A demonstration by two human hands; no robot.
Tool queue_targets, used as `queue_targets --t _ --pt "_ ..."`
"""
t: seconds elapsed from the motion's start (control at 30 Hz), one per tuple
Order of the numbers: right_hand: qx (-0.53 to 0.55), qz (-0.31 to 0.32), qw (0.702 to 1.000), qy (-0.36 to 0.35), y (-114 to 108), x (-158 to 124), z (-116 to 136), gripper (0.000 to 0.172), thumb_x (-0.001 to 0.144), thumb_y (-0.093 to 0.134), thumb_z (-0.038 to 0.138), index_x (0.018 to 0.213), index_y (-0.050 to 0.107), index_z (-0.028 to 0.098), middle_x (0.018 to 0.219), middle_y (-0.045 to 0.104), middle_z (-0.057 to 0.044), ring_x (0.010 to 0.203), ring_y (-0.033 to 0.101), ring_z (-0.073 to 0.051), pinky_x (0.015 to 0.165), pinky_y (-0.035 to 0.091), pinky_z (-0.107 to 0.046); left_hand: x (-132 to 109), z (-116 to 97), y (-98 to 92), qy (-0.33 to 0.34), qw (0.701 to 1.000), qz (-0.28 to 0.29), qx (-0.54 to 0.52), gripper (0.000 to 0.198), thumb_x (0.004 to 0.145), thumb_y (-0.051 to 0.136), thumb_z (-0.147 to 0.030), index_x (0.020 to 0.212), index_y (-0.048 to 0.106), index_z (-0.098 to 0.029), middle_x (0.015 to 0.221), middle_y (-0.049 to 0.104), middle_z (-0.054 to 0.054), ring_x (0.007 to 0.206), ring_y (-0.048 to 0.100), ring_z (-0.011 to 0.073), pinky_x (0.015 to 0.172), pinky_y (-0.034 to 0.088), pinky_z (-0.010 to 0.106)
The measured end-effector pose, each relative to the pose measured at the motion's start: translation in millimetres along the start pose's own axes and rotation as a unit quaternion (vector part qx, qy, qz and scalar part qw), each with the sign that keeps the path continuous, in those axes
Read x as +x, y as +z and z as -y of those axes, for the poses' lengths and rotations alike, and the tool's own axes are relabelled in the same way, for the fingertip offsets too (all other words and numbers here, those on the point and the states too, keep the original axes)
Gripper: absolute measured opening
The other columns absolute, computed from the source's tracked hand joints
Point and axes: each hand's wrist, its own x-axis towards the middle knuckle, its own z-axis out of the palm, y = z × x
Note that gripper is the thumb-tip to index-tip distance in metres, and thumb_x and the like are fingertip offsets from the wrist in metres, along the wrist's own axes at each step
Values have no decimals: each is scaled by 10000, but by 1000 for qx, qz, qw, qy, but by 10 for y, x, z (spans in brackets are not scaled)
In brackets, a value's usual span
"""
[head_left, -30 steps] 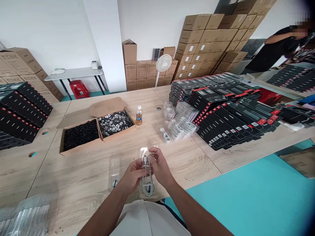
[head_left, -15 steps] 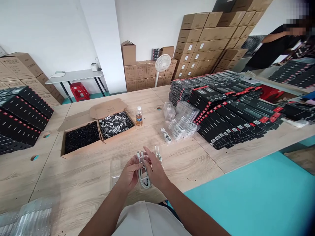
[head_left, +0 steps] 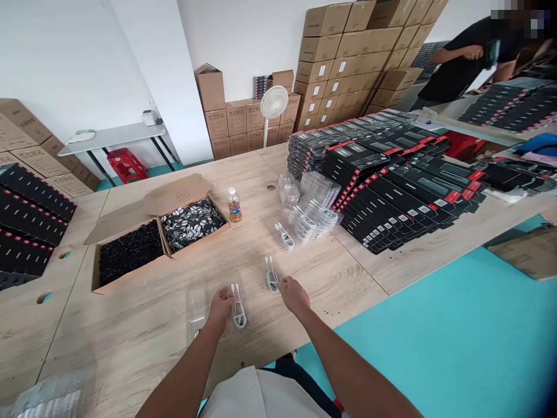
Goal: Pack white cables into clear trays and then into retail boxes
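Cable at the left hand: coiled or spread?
Coiled: the white cable by the left hand forms a looped bundle, its two plugs side by side.

On the table [head_left: 339, 278], a cable [head_left: 239, 314] lies at the person's left hand [head_left: 223, 307] and a second cable [head_left: 272, 281] at the right hand [head_left: 296, 295]. Beyond them, a bottle [head_left: 234, 208] stands just right of two boxes [head_left: 130, 276]; stacked packages [head_left: 400, 200] lie farther right.

Cable pack [head_left: 239, 315] with unreadably small marking, clear trays [head_left: 47, 402] cut off below

a table [head_left: 339, 270] bears cartons [head_left: 176, 195], a bottle [head_left: 234, 208], seemingly plastic-packed cables [head_left: 239, 317].
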Motion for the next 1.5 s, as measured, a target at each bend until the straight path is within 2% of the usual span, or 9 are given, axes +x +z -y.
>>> queue_targets --t 0.13,0.2,0.27,0.5,0.6,0.83,1.1,1.33,1.5 --pt "-53 27 998 -1 -57 218 47 148 828 526 242 879 639 162 894 684 -122 831 627 -246 623 352 -296 -77 -53 -23 74 993 -73 47 661 533 772 -61 1126 527 -220 1307 528 108 1360 352 289 1054 336 384" --pt "-68 38 997 -18 -97 248 63 108 814 542 213 818 641 169 833 684 -107 789 624 -230 595 326 -279 -177 -104 25 108 989 -86 54 674 554 780 -91 1160 523 -235 1480 364 93 1448 163 262 1125 236 342" --pt "-77 45 995 -45 -153 206 78 102 813 546 204 770 634 176 781 679 -89 737 612 -208 568 300 -265 -262 -150 153 117 989 -80 46 651 586 793 -138 1171 529 -248 1525 305 72 1457 143 241 1139 206 311" --pt "-72 35 975 -208 -495 -294 149 106 839 536 207 770 617 210 694 663 -32 657 583 -169 568 292 -256 -381 -315 893 25 994 85 -58 436 655 800 -330 1030 642 -174 1199 636 145 1074 616 247 910 473 364" --pt "-37 25 959 -281 -761 -413 114 66 832 572 256 811 624 221 691 644 -18 626 583 -174 584 352 -271 -535 -388 1046 10 985 146 -88 366 610 827 -261 928 683 -150 1003 705 118 902 661 213 801 495 316" --pt "72 55 916 -391 -1348 -362 30 558 804 647 274 1333 478 332 1164 538 -61 897 588 -201 728 519 -351 -1059 -510 1163 -21 966 237 -102 421 602 797 -138 1007 695 -194 1018 703 87 921 646 212 764 471 287" --pt "151 102 885 -428 -1510 -535 76 570 850 629 267 1368 446 423 1075 527 -36 895 555 -179 670 517 -306 -1437 -793 1330 -4 961 261 -94 185 608 786 -151 782 727 -171 753 635 19 692 536 123 680 407 228" --pt "164 34 888 -428 -1535 -855 88 560 839 661 284 1343 476 444 1040 536 -27 848 541 -165 685 508 -309 -1665 -973 1250 -9 952 298 -65 137 608 767 -129 732 728 -172 696 626 -3 682 525 115 678 393 232" --pt "196 -34 891 -407 -1403 -1141 202 341 823 675 302 1160 625 324 943 582 -40 784 555 -173 639 488 -311 -1723 -995 1048 18 950 308 -42 215 623 754 -146 833 725 -178 720 638 -1 695 567 137 703 422 274"
